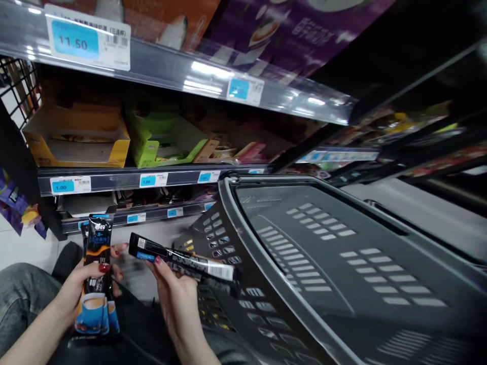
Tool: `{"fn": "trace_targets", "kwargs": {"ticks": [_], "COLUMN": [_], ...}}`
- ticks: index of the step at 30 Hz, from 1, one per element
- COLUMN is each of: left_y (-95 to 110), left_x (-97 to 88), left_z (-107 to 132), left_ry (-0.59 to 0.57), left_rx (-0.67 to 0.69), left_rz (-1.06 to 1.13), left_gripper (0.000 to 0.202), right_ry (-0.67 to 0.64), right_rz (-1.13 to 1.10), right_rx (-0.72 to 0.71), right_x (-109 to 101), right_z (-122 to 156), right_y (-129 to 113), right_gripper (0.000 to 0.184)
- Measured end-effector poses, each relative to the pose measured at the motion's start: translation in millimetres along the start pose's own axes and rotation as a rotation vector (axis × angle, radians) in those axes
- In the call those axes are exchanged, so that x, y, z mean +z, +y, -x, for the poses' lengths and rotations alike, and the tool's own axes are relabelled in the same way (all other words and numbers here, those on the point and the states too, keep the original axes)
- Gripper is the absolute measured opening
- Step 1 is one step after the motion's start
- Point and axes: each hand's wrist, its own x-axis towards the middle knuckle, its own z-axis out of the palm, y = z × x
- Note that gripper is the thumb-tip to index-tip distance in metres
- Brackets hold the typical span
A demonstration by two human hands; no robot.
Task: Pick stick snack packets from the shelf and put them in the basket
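My left hand [85, 284] is closed around a few upright coffee sachets [97, 284], black with blue and orange print. My right hand [173, 291] pinches one long black coffee sachet [182, 258] that lies sideways, its white barcode end reaching toward the rim of a grey plastic shopping basket [342, 284]. The basket lies tilted at the right, its slotted inside showing nothing in it. Both hands are low at the lower left, above my knees in jeans.
Store shelves stand ahead with blue price tags [75, 39]. A yellow display box [76, 137] and a green display box [163, 139] sit on the middle shelf. Purple packages [297, 25] fill the top shelf. White floor tiles show at the far left.
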Motion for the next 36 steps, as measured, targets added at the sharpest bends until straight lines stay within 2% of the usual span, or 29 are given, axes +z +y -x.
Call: {"fn": "trace_targets", "kwargs": {"ticks": [3, 6, 10, 12, 15, 19, 21, 24, 27, 29, 33, 36], "left_y": [-3.5, -13.5, -21.2, -17.2, -4.0, 10.0, 10.8, 5.6, -1.4, -4.0, -1.9, 2.0], "left_x": [2.4, 2.2, -1.6, -4.5, -8.6, -12.2, -13.4, -14.0, -12.1, -9.1, -1.3, 3.4], "left_z": [6.4, 7.0, 4.5, 3.9, 4.4, 7.6, 8.8, 8.6, 7.1, 6.5, 8.1, 10.9], "left_ry": [-0.114, -0.168, -0.237, -0.266, -0.376, -0.484, -0.506, -0.538, -0.555, -0.548, -0.446, -0.355], "left_rx": [-0.037, -0.077, -0.037, -0.047, -0.05, -0.097, -0.127, -0.17, -0.234, -0.251, -0.154, -0.047], "left_rz": [-0.034, -0.057, -0.069, -0.051, -0.035, -0.071, -0.097, -0.109, -0.095, -0.092, -0.111, -0.118], "left_gripper": [0.049, 0.059, 0.065, 0.064, 0.059, 0.062, 0.069, 0.074, 0.076, 0.076, 0.076, 0.075], "right_ry": [0.045, -0.025, -0.139, -0.199, -0.341, -0.511, -0.595, -0.788, -0.958, -0.989, -0.911, -0.858], "right_rz": [-0.01, 0.016, 0.021, 0.028, 0.123, 0.288, 0.391, 0.58, 0.743, 0.79, 0.72, 0.689], "right_rx": [-0.019, 0.053, 0.125, 0.118, 0.123, 0.221, 0.268, 0.361, 0.422, 0.413, 0.363, 0.437], "right_x": [-0.1, -0.2, 0.0, -2.0, -8.7, -20.2, -24.4, -26.5, -23.3, -20.1, -17.5, -18.7], "right_z": [2.2, 6.0, 5.4, 0.3, -8.7, -14.3, -14.5, -13.3, -11.3, -10.3, -9.7, -9.6], "right_y": [5.0, 12.2, 16.3, 9.4, -13.9, -46.1, -52.6, -51.4, -46.4, -44.5, -46.0, -50.2], "right_gripper": [0.032, 0.031, 0.024, 0.024, 0.027, 0.027, 0.028, 0.027, 0.028, 0.031, 0.029, 0.031]}}
